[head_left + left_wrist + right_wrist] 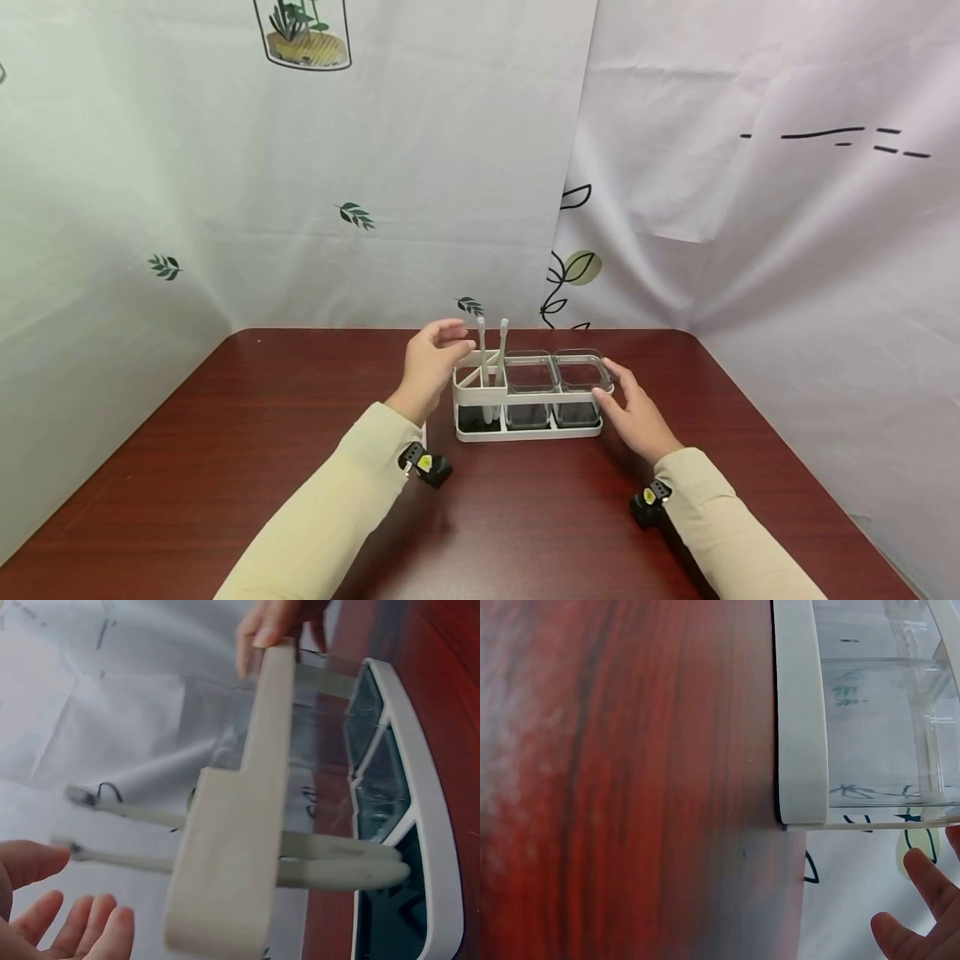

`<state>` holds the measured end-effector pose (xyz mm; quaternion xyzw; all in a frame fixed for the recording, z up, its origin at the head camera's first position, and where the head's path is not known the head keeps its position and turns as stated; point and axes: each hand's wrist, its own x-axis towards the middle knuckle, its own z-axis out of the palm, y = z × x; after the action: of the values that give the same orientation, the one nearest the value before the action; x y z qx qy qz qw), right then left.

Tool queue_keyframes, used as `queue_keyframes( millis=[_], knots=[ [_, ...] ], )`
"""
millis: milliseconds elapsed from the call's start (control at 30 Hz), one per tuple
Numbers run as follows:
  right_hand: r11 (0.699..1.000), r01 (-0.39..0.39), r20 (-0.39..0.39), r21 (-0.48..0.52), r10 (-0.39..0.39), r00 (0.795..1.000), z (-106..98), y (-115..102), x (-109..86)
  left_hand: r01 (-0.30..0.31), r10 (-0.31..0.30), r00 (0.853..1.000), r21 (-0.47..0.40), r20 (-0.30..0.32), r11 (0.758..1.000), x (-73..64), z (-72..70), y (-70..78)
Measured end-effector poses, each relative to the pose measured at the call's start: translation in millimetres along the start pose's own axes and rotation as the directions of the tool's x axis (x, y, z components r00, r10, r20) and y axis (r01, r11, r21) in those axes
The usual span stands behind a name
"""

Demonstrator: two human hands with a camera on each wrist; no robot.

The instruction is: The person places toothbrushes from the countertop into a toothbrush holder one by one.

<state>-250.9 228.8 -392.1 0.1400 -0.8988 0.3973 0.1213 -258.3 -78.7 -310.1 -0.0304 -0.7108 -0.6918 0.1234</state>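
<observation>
A white toothbrush holder (pixel 483 398) stands upright on the table, its raised frame above a base with dark pads. Two toothbrushes (pixel 482 358) (pixel 142 862) stand in its left section, heads up, their handle ends reaching down to the base. Two clear cups (pixel 529 415) (pixel 877 735) sit side by side in the frame to their right. My left hand (pixel 433 360) hovers beside the toothbrush heads, thumb and fingers apart with nothing between them. At the other end, my right hand (pixel 628 408) holds the frame's right corner, thumb at the front and fingers behind.
The dark red wooden table (pixel 300 467) extends around the holder. White cloth with printed leaves (pixel 450 167) hangs behind the table's back edge and along both sides. Each wrist wears a small black camera (pixel 431 468).
</observation>
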Motion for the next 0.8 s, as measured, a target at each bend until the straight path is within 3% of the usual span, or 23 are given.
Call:
queue_keyframes(
  millis=[267, 667, 800],
  knots=[
    [1.000, -0.006, -0.002, 0.001, 0.006, 1.000, 0.5, 0.4, -0.5, 0.151, -0.148, 0.983, -0.020, 0.109, 0.988, 4.0, -25.1, 7.4],
    [1.000, 0.002, 0.000, -0.016, -0.002, 1.000, -0.2, -0.5, -1.0, 0.259, -0.252, 0.961, -0.052, 0.114, 0.965, 14.4, -53.8, -8.9],
    [1.000, -0.001, 0.005, -0.015, 0.001, 1.000, -1.0, -1.4, -1.0, 0.294, -0.285, 0.947, -0.039, 0.147, 0.955, 19.2, -61.0, -15.3]
  ],
)
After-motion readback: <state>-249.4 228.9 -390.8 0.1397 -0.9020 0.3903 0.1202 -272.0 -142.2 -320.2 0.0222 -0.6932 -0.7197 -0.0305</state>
